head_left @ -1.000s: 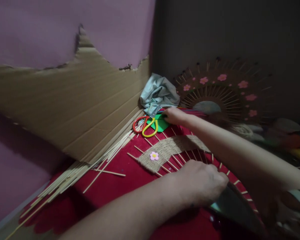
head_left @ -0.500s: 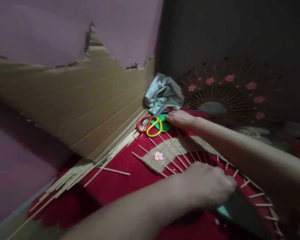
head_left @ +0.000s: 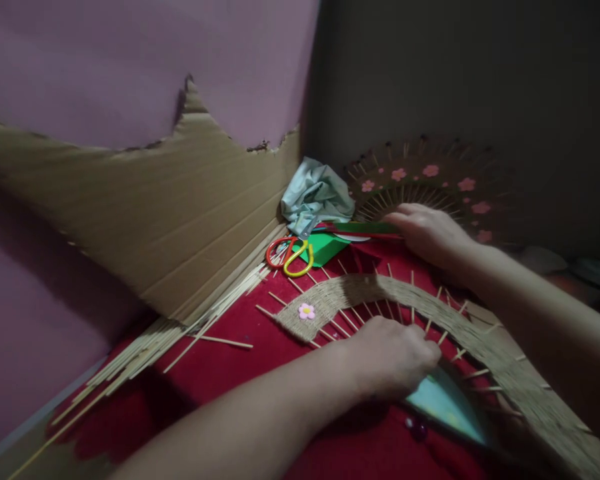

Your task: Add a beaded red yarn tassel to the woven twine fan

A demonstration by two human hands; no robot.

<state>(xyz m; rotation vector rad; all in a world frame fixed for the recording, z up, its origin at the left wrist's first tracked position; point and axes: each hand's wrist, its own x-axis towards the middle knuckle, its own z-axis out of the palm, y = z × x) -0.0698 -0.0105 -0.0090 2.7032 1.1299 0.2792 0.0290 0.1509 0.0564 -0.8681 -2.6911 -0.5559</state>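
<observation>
Woven band [head_left: 380, 285] lies on red cloth [head_left: 220, 373], starting nearer than the scissors [head_left: 298, 251] and running right. Done: weave across the visible arc, one pink flower [head_left: 307, 311] on. Left: remaining visible band carries no flowers; multi-flower piece [head_left: 449, 177] sits beyond-right of scissors. Left hand [head_left: 395, 357], near-right of scissors: fingers curled, grip hidden. Right hand [head_left: 430, 233], right of scissors: fingers at green sheet [head_left: 325, 249], can't tell if gripping.

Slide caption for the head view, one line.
Left hand beside a curved woven band, right hand at colored sheets, scissors nearby.
</observation>
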